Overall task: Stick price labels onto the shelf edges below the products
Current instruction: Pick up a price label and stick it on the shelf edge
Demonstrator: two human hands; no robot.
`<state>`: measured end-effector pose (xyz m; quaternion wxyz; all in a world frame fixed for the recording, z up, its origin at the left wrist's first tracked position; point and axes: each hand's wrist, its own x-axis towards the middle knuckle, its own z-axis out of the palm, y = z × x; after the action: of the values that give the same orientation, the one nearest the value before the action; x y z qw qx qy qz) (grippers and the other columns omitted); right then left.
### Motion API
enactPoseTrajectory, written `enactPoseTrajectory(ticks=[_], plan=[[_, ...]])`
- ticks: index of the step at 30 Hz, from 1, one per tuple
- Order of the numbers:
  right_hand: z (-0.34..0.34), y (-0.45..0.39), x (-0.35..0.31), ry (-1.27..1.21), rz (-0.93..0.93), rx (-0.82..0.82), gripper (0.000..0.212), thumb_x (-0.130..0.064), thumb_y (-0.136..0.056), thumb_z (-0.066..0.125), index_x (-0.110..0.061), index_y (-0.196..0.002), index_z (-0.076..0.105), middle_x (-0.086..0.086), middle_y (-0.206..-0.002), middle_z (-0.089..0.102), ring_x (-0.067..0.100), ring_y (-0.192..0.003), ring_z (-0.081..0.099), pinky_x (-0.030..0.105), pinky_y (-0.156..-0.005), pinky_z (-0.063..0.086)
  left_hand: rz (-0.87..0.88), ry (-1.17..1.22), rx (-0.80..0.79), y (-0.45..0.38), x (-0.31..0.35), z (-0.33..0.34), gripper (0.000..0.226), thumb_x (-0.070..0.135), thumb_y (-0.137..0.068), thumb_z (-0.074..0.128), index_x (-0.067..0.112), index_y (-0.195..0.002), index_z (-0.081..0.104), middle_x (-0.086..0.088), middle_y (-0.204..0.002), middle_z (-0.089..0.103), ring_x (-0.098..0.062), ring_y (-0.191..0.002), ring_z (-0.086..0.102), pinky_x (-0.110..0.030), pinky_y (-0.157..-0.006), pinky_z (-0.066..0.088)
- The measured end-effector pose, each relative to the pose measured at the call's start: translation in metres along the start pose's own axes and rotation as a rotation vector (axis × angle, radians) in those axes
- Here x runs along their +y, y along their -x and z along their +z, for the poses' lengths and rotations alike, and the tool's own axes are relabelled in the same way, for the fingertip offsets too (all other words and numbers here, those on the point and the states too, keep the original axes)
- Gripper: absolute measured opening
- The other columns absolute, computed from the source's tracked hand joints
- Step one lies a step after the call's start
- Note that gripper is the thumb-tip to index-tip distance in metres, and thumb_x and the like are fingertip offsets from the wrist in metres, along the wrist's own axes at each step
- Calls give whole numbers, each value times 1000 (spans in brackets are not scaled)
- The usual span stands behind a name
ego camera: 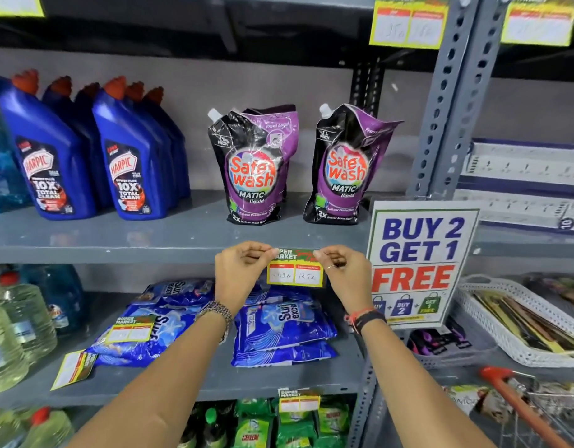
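Both my arms reach forward, my left hand (239, 270) and right hand (345, 273) each pinching a top corner of the yellow-bordered paper price label (295, 270), fingers curled tight. It sits against the grey metal shelf edge (117, 253) below the purple Safe Wash pouches (253, 169), handwritten prices in its two white boxes. At right, a white plastic basket (492, 337) holds flat packets.

promo sign (421, 263), white basket (518, 337), trolley handle (518, 399)

Head view: close, facing shelf (150, 250), angled down.
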<state>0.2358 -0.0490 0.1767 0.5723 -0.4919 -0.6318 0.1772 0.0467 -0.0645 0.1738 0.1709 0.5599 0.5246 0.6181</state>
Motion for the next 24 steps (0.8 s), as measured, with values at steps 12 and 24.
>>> enactPoseTrajectory(ticks=[12,24], plan=[[14,2,-5,338,-252,150,29,-35,-80,66,-16,-100,59,3,-108,61,20,-104,50,40,-89,49,229,-602,199,-2,4,0,37,62,-71,66,29,-87,62,11,-89,62,-9,-87,55,-27,-65,45],[22,-14,-5,469,-269,-204,49,-34,-89,51,-6,-130,47,13,-139,50,25,-132,42,37,-114,24,508,-869,-157,-19,-18,3,43,45,-96,39,29,-135,48,6,-142,50,-13,-133,43,-38,-116,21]])
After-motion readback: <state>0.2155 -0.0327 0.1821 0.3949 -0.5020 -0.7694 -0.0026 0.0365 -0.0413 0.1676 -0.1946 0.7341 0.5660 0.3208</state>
